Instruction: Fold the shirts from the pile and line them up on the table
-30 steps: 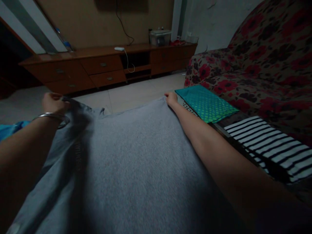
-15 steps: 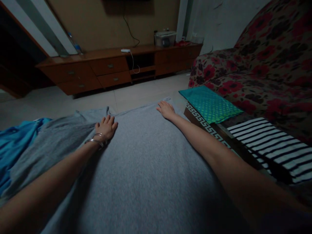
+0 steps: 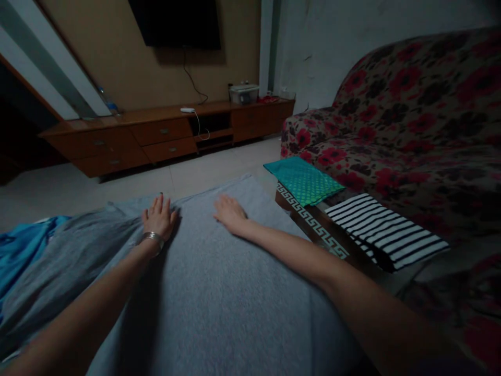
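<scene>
**A:** What do you see in the head view, starting with your hands?

**B:** Your left hand [image 3: 158, 219] lies open and palm down, its fingers spread, with a silver bangle [image 3: 153, 239] on the wrist. Your right hand [image 3: 230, 215] is also open and flat, fingers loosely together. Neither hand has hold of anything; both simply rest on the cloth, well apart.

**A:** Where's the cloth?

**B:** The grey knit cloth [image 3: 219, 297] lies spread flat beneath both your hands and reaches toward the bottom of the view. Its far edge stops short of the pale tile floor [image 3: 211, 175] beyond it. To your left, a bright blue cloth [image 3: 23, 243] lies beside it.

**A:** And to your right?

**B:** A folded teal dotted cloth [image 3: 303, 180] and a folded black-and-white striped cloth [image 3: 385, 232] sit near your right hand, in front of a red floral sofa [image 3: 410, 109].

**A:** Anything farther off?

**B:** Across the floor stands a long wooden cabinet [image 3: 117, 149] with drawers, under a wall-mounted television [image 3: 174, 23]. A clear plastic box [image 3: 243, 94] sits on top of the cabinet.
</scene>
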